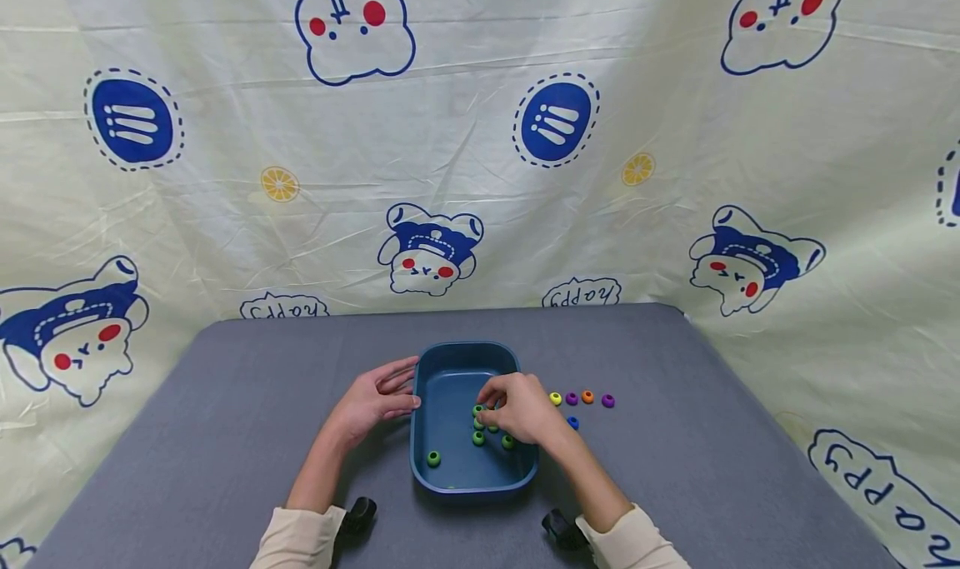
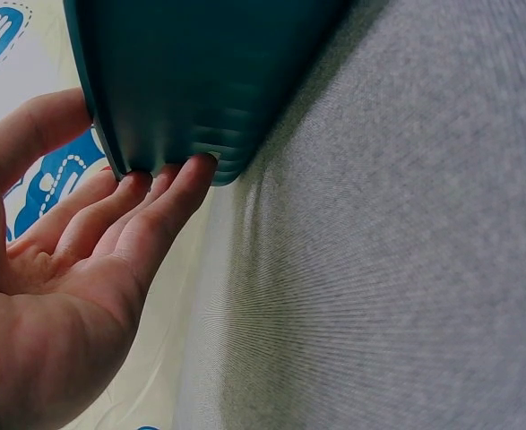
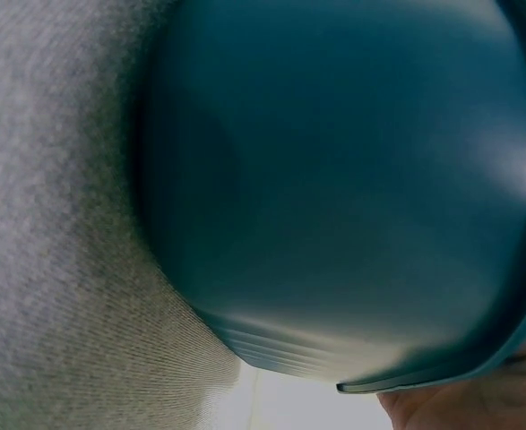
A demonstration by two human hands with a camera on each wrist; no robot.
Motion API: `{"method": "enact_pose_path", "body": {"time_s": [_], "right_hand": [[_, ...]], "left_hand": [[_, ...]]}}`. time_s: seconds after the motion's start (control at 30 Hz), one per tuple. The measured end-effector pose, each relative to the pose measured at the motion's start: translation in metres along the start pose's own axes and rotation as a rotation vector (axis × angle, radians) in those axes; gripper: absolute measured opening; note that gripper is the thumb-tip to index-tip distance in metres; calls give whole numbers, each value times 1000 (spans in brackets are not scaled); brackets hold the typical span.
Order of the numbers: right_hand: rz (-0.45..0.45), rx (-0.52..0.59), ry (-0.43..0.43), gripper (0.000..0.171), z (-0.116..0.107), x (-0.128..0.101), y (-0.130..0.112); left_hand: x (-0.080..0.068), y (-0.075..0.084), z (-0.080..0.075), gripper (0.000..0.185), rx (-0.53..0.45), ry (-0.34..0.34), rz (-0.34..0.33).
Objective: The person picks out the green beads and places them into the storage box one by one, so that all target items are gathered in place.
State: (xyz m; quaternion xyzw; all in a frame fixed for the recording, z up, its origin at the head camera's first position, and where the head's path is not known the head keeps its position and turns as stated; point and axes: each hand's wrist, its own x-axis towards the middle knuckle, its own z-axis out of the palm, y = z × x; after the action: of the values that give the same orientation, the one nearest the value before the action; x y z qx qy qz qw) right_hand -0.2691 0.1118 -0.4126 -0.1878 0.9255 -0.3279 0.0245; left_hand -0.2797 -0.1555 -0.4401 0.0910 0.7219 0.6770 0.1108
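A blue rectangular bin (image 1: pixel 442 479) stands on the cloth-covered table. My left hand (image 1: pixel 372 404) is at its left side, its nearly straight fingers touching the outer wall and the thumb at the rim, as the left wrist view shows. My right hand (image 1: pixel 521 406) reaches over the right rim into the bin, with thumb and forefinger pinching a green bead (image 1: pixel 477 410). Close below those fingertips lie several more green beads (image 1: pixel 478 439). Another green bead (image 1: pixel 433 459) sits apart, near the front left corner. In the right wrist view the bin's wall (image 3: pixel 334 197) hides the fingers.
Right of the bin, on the grey tabletop (image 1: pixel 675 469), are a yellow bead (image 1: pixel 555 398), an orange bead (image 1: pixel 587 396), two purple beads (image 1: pixel 608 401) and a blue bead (image 1: pixel 573 422). A printed curtain (image 1: pixel 480 177) hangs behind the table.
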Motion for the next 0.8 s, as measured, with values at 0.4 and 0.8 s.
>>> {"method": "enact_pose_path", "body": {"time_s": [0.4,0.8], "right_hand": [[-17,21,-4,12,-2,-1,2],[-30,119,32,14,-9,0,4]], "left_hand": [[1,1,2,65,1,12,-7],[-1,1,2,65,7,22,-13]]}}
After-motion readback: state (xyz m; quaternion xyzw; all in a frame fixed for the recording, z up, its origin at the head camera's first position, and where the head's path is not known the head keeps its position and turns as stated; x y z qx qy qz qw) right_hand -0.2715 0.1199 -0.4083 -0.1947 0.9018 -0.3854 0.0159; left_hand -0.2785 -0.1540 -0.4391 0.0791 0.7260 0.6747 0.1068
